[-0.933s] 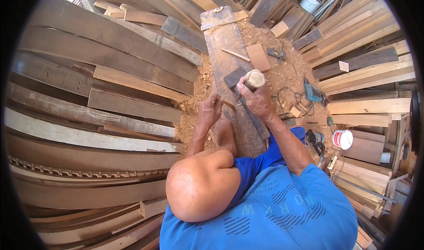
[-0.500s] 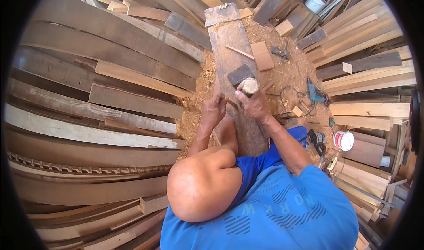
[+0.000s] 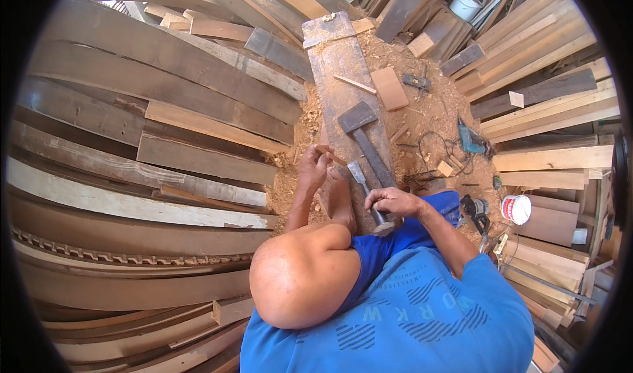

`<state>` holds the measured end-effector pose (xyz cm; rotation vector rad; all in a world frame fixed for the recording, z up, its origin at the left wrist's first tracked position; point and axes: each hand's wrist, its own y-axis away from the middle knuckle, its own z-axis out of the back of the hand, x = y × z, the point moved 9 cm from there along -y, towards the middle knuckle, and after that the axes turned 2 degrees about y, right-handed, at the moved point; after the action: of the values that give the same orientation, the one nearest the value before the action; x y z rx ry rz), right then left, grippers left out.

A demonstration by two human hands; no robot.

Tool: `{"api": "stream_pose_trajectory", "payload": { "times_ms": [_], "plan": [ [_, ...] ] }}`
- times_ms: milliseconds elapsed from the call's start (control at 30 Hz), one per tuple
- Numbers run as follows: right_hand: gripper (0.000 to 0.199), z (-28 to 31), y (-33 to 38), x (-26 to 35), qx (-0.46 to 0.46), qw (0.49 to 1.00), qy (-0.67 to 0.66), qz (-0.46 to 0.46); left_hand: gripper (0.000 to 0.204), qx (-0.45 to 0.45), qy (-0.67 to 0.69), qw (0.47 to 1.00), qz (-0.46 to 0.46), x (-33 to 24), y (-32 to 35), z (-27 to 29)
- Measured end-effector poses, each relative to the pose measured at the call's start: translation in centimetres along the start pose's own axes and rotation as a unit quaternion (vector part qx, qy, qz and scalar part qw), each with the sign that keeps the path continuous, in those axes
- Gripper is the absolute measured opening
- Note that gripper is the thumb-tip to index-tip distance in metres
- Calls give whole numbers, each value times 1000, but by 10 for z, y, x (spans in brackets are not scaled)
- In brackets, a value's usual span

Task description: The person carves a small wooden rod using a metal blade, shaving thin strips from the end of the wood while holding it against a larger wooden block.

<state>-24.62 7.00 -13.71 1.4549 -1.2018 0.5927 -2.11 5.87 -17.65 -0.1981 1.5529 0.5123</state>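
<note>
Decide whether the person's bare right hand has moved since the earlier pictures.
Yes: the right hand has moved down the picture, farther from the flat, reddish-brown rectangular wooden board.

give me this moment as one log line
left hand: holds thin wood piece | right hand: holds chisel | dark mallet: on plank
</note>
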Motion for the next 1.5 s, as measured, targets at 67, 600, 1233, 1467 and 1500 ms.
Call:
{"api": "stream_pose_trajectory", "payload": {
  "times_ms": [67,600,1233,1467,1500],
  "plan": [
    [9,5,13,2,-88,995,21,-36,21,-5,2,1000,-8,-13,-5,7],
    [63,47,39,71,-314,947,-10,63,10,-11,326,945,23,-61,-7,-16],
    [52,23,7,64,-86,927,-360,59,7,-52,-338,925,-164,-64,23,-8],
    [40,52,6,94,-173,981,-83,4,12,-58,-321,914,-241,-71,18,-15],
    [40,60,2,81,-175,981,-80,4,13,-36,-277,949,-147,-55,12,-13]
  ]
}}
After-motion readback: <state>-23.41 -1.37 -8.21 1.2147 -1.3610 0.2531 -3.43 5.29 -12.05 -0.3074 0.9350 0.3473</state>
